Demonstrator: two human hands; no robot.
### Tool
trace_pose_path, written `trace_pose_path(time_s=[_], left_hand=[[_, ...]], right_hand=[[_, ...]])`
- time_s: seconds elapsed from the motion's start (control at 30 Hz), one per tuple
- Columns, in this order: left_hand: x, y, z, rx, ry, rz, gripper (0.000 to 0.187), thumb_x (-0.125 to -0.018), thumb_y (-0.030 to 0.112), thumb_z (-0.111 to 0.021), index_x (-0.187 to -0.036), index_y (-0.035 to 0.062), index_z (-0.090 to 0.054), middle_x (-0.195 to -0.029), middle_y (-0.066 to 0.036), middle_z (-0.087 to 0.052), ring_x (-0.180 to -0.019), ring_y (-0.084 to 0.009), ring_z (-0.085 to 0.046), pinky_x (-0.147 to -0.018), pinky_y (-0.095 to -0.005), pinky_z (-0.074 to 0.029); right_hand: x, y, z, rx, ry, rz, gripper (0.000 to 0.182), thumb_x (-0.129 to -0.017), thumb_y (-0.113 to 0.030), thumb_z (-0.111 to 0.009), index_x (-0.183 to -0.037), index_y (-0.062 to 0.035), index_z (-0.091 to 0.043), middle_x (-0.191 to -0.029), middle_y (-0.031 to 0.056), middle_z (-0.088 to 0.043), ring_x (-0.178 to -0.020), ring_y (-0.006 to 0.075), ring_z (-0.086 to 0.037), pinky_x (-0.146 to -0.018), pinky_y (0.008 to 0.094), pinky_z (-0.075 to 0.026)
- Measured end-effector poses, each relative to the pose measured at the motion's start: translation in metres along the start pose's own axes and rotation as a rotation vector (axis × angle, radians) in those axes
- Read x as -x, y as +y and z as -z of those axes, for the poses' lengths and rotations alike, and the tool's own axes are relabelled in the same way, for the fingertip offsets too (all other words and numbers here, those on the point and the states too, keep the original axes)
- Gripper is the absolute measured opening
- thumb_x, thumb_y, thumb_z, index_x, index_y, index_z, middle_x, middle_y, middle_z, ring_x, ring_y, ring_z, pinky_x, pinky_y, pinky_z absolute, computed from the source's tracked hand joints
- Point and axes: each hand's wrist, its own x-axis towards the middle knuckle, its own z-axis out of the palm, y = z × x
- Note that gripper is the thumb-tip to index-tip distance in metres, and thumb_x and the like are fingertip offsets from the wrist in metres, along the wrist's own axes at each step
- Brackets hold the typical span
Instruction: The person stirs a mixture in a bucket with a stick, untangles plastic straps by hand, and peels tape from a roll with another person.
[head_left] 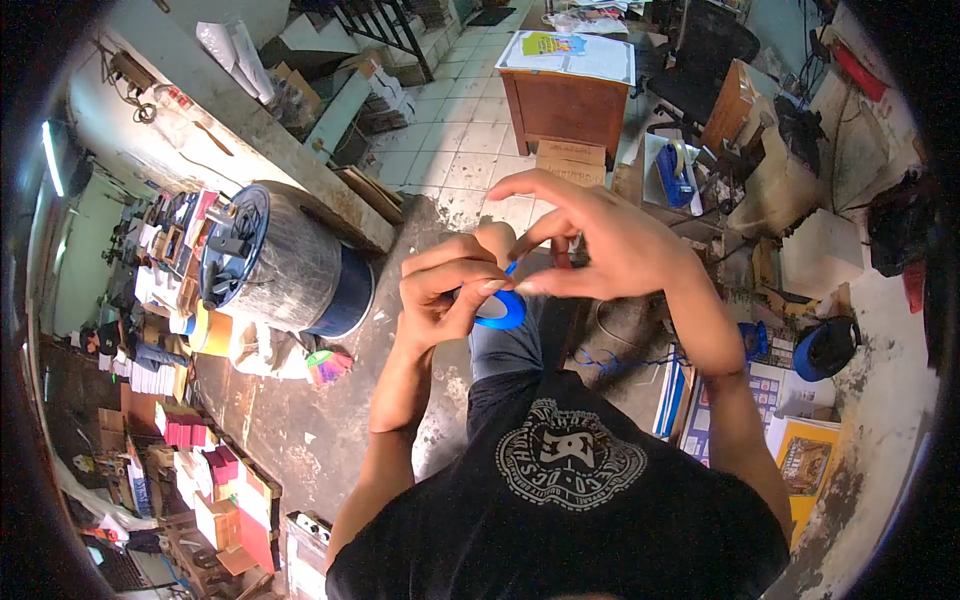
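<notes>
A roll of blue tape (503, 312) is in front of my chest, its flat side and pale core turned up toward me. My left hand (440, 290) is closed on it, thumb on the near side and fingers curled behind. My right hand (615, 245) is level with the roll, one finger stretched out above. Its thumb and another bent finger come together at the roll's upper edge, where a short blue strip shows at the fingertips. The exact grip on that strip is partly hidden.
A large plastic-wrapped drum (295, 260) stands to the left, with stacks of books and boxes (225, 480) below. Ahead is a wooden desk (565, 105). To the right are a blue tape dispenser (675, 175), a black-and-blue cap (828, 348) and a yellow packet (805, 465).
</notes>
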Motion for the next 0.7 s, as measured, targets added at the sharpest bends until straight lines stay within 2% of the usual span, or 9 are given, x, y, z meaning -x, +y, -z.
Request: trace_pose_path(time_s=[0.03,0.13,0.23,0.33,0.43,0.53,0.63,0.7], left_hand=[[-0.001,-0.001,-0.001,-0.036,0.020,-0.008,0.020,-0.083,0.012,-0.059,-0.069,-0.0020,-0.064,-0.066,-0.009,-0.063,-0.061,-0.0195,-0.058,-0.057,-0.0300,-0.047],[-0.001,0.000,-0.001,0.012,0.041,-0.023,0.005,-0.075,0.001,-0.065,-0.076,-0.0006,-0.069,-0.072,-0.010,-0.063,-0.065,-0.0188,-0.061,-0.058,-0.0275,-0.047],[-0.004,0.001,-0.003,-0.042,0.094,-0.068,0.006,-0.076,0.003,-0.065,-0.076,-0.0007,-0.069,-0.072,-0.010,-0.063,-0.064,-0.0186,-0.059,-0.058,-0.0281,-0.047],[-0.007,-0.001,-0.003,-0.081,0.189,-0.127,0.027,-0.085,0.018,-0.060,-0.068,-0.0023,-0.063,-0.065,-0.009,-0.061,-0.061,-0.0189,-0.057,-0.055,-0.0286,-0.045],[-0.009,-0.002,-0.003,-0.072,0.232,-0.155,0.029,-0.086,0.020,-0.060,-0.068,-0.0022,-0.063,-0.064,-0.009,-0.060,-0.060,-0.0188,-0.056,-0.054,-0.0293,-0.044],[-0.009,-0.002,0.000,-0.020,0.212,-0.178,0.016,-0.082,0.010,-0.062,-0.073,-0.0017,-0.067,-0.071,-0.009,-0.063,-0.061,-0.0181,-0.057,-0.057,-0.0294,-0.046],[-0.008,-0.002,-0.001,0.045,0.208,-0.167,0.018,-0.083,0.011,-0.062,-0.073,-0.0022,-0.067,-0.070,-0.009,-0.062,-0.061,-0.0180,-0.057,-0.057,-0.0294,-0.045],[-0.009,-0.003,-0.002,0.048,0.198,-0.193,0.018,-0.084,0.012,-0.062,-0.073,-0.0024,-0.067,-0.070,-0.008,-0.062,-0.061,-0.0179,-0.057,-0.056,-0.0295,-0.045]], right_hand=[[0.004,0.002,-0.001,-0.009,0.044,0.043,0.061,-0.076,-0.009,-0.071,-0.129,-0.0053,-0.039,-0.084,0.0074,-0.068,-0.064,0.0077,-0.058,-0.060,0.0241,-0.045],[0.013,0.011,-0.007,-0.054,0.165,0.157,0.061,-0.077,-0.010,-0.071,-0.130,-0.0052,-0.042,-0.081,0.0055,-0.068,-0.061,0.0056,-0.055,-0.059,0.0216,-0.044],[0.016,0.005,-0.006,-0.014,0.183,0.171,0.056,-0.079,-0.007,-0.068,-0.129,-0.0024,-0.042,-0.079,0.0058,-0.067,-0.060,0.0058,-0.055,-0.061,0.0199,-0.043],[0.020,0.000,-0.009,-0.071,0.238,0.162,0.050,-0.081,-0.003,-0.063,-0.127,0.0015,-0.043,-0.077,0.0060,-0.067,-0.062,0.0058,-0.056,-0.062,0.0191,-0.043],[0.022,0.003,-0.015,-0.164,0.245,0.179,0.045,-0.082,-0.001,-0.061,-0.124,0.0046,-0.044,-0.076,0.0064,-0.067,-0.065,0.0065,-0.058,-0.064,0.0196,-0.043],[0.019,0.006,-0.020,-0.189,0.315,0.272,0.043,-0.083,-0.001,-0.061,-0.122,0.0060,-0.045,-0.074,0.0061,-0.066,-0.068,0.0079,-0.059,-0.067,0.0212,-0.044],[0.019,0.002,-0.013,-0.303,0.273,0.288,0.044,-0.083,-0.001,-0.061,-0.122,0.0076,-0.044,-0.077,0.0066,-0.064,-0.072,0.0101,-0.060,-0.073,0.0220,-0.043],[0.016,0.001,-0.011,-0.293,0.300,0.406,0.036,-0.082,-0.004,-0.064,-0.116,0.0013,-0.052,-0.084,0.0060,-0.063,-0.079,0.0124,-0.060,-0.075,0.0242,-0.044]])
